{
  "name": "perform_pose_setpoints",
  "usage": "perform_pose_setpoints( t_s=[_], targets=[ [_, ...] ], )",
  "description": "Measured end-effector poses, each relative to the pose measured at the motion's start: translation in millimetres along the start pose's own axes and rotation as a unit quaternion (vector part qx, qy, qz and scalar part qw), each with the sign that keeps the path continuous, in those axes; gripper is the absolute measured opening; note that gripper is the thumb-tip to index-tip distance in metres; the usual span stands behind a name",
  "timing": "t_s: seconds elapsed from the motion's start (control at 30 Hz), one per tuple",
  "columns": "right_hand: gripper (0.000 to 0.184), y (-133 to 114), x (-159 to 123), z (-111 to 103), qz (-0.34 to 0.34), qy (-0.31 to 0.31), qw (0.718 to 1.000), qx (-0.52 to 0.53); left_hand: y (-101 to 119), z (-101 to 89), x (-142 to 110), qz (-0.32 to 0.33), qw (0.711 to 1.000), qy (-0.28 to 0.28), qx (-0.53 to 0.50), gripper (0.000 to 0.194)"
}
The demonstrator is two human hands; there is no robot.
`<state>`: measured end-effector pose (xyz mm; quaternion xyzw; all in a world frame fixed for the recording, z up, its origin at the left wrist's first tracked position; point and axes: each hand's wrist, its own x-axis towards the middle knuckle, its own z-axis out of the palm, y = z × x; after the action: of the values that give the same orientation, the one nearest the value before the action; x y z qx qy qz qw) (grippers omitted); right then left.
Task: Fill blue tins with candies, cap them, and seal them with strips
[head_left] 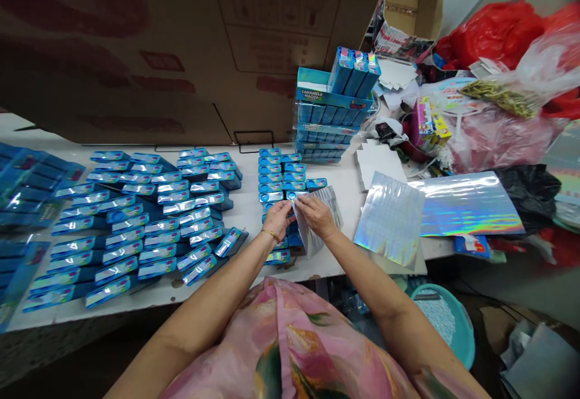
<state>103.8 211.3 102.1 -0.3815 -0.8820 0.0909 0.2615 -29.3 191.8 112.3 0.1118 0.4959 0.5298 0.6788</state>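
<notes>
My right hand (318, 214) is closed on a silvery sheet (334, 204), which hangs bent beneath the fingers at the front of the table. Close beside it, my left hand (277, 219) has its thumb and fingers pinched together near the sheet's left edge; whatever they grip is too small to make out. Both hands are over a group of small blue boxes (270, 178) standing in short columns, with shiny labels on several tops. The hands hide part of the nearer boxes. One blue box (316, 183) stands just beyond my right hand.
Many blue boxes (163, 225) stand in rows at left. Display packs (333, 112) are stacked behind, against a large carton (181, 54). To the right lie shiny sheets (392, 217), white cards (379, 163) and plastic bags (496, 33). A turquoise basin (466, 326) is below the table.
</notes>
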Motion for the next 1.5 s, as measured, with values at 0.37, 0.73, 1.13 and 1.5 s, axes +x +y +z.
perform_pose_setpoints(
  t_s=[0.37, 0.73, 1.13, 1.5],
  targets=[
    [0.024, -9, 4, -5, -0.009, 0.016, 1.000, -0.011, 4, 3.2, -2, 0.011, 0.999, 0.016, 0.035, 0.035],
    [0.012, -21, 12, -18, 0.178, 0.054, 0.971, 0.153, -5, -6.1, 25, 0.020, 0.993, 0.057, 0.101, 0.024],
    [0.018, -79, 12, 3, 0.500, 0.151, 0.611, 0.594, 19, -64.8, -28, -0.008, 0.997, 0.002, 0.071, 0.039],
    [0.027, -109, -10, 58, 0.550, 0.125, 0.610, 0.556, 6, -117.9, -39, 0.009, 0.988, 0.070, 0.136, 0.043]
  ],
)
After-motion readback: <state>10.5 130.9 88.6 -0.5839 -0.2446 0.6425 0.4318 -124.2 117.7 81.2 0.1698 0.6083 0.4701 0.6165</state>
